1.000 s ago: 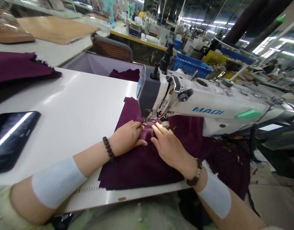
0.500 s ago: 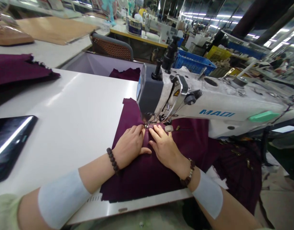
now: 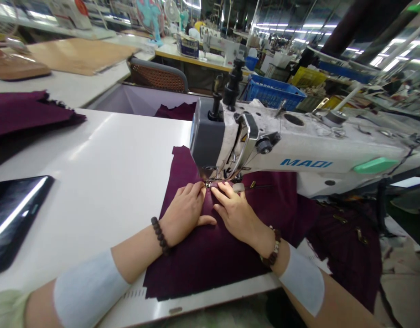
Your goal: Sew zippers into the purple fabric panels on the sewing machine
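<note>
A maroon fabric panel [image 3: 210,259] lies flat on the white sewing table, its upper part under the head of a sewing machine [image 3: 298,150]. My left hand [image 3: 184,212] rests on the panel just left of the presser foot [image 3: 208,184], fingers stretched forward and thumb pointing right. On the other side, my right hand [image 3: 239,212] presses the fabric with spread fingers, the fingertips close to the foot. A zipper pull [image 3: 253,184] shows on the panel to the right of that hand. The needle point itself is too small to make out.
A black phone [image 3: 16,223] lies on the table [image 3: 103,182] at left. More maroon fabric [image 3: 28,111] sits at the far left. Further maroon pieces with zipper pulls [image 3: 353,250] hang at right. A blue crate [image 3: 273,91] stands behind the machine.
The view has tilted slightly, so the table and machine sit a little lower in it. Both hands stay in nearly the same place on the fabric by the presser foot.
</note>
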`<state>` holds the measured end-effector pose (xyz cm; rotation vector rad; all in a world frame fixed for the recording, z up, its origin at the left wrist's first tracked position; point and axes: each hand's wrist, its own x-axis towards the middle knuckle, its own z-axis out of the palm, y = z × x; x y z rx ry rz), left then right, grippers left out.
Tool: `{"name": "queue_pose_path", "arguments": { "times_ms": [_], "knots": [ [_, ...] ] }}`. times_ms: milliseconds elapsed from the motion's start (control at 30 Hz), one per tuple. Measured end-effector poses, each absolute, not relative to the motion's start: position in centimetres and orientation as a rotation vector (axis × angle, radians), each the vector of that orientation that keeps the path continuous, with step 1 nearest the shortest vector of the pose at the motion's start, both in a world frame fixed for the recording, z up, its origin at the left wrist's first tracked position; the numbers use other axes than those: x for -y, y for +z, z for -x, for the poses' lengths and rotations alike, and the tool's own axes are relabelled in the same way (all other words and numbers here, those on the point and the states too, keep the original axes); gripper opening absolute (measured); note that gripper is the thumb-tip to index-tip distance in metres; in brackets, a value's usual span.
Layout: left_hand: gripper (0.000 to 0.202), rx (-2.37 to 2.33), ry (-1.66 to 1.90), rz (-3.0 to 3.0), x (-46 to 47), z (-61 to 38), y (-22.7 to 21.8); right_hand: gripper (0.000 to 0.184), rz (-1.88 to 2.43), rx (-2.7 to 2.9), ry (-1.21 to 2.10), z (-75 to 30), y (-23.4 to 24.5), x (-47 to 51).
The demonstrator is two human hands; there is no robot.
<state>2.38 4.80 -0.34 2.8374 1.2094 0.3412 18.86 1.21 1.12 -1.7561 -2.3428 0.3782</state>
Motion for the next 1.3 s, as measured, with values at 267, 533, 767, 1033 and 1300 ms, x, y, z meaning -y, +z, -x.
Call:
{"name": "queue_pose_path", "arguments": {
  "times_ms": [267,533,767,1033,1300],
  "knots": [
    [0.080,-1.192,0.328,-2.817,-4.8,-2.4,-0.4,0.042,1.775,2.336,0.377,-18.8,0.8,-1.2],
    [0.080,-1.204,0.301,-2.842,-5.1,-2.5,-0.4,0.041,1.762,2.333,0.350,-18.8,0.9,-1.5],
    [0.074,-1.221,0.294,-2.847,-5.7,-2.6,-0.4,0.040,1.735,2.337,0.313,-18.9,0.7,-2.3],
    [0.069,-1.254,0.268,-2.824,-5.9,-2.7,-0.2,0.038,1.713,2.314,0.322,-19.0,0.5,-2.8],
    [0.069,-1.248,0.236,-2.812,-6.1,-2.6,-0.2,0.038,1.712,2.292,0.353,-19.1,0.3,-2.8]
  ]
}}
